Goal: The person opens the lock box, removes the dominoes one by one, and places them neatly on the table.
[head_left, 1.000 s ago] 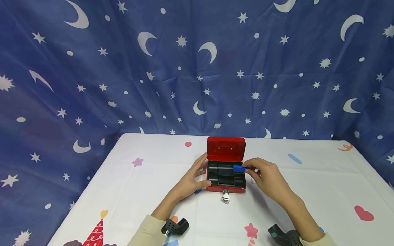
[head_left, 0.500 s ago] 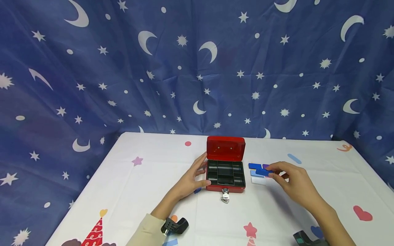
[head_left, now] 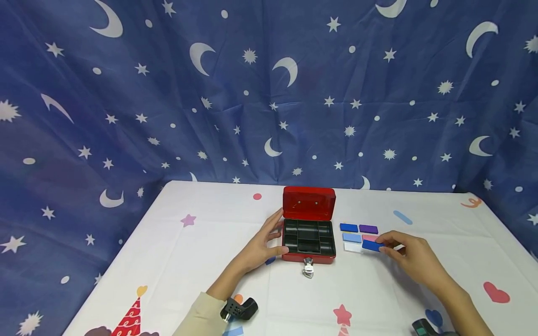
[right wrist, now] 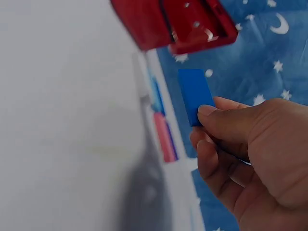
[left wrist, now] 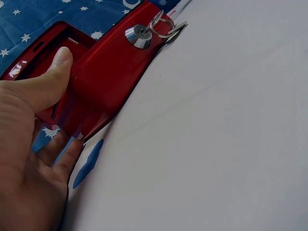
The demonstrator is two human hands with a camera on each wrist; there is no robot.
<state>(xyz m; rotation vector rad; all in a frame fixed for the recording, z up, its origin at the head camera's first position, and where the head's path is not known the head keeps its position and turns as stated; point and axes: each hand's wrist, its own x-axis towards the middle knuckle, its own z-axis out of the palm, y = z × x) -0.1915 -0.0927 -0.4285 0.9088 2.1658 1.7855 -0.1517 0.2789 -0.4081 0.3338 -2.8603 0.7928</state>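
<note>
A small red cash box (head_left: 308, 258) stands with its lid (head_left: 308, 204) raised and a black compartment tray (head_left: 308, 230) inside. Keys on a ring (head_left: 308, 270) hang from its front lock. My left hand (head_left: 258, 245) rests against the box's left side, fingers extended and thumb on the front left corner. In my right hand (head_left: 409, 256), thumb and fingers pinch a blue rectangular block (right wrist: 195, 96) by one end, right of the box. Around it lie similar blocks: dark blue (head_left: 349, 227), purple (head_left: 368, 229), light blue (head_left: 351, 238), pink (head_left: 370, 238) and white (head_left: 352, 247).
A white tablecloth (head_left: 227, 205) with printed coloured shapes covers the table. Behind it hangs a dark blue curtain (head_left: 269, 93) with moons and stars. A dark wrist camera (head_left: 239, 309) sits on the left wrist.
My right hand has carried the blue block from over the tray's right side out to the right and down beside the other blocks. The left hand and box stay put.
</note>
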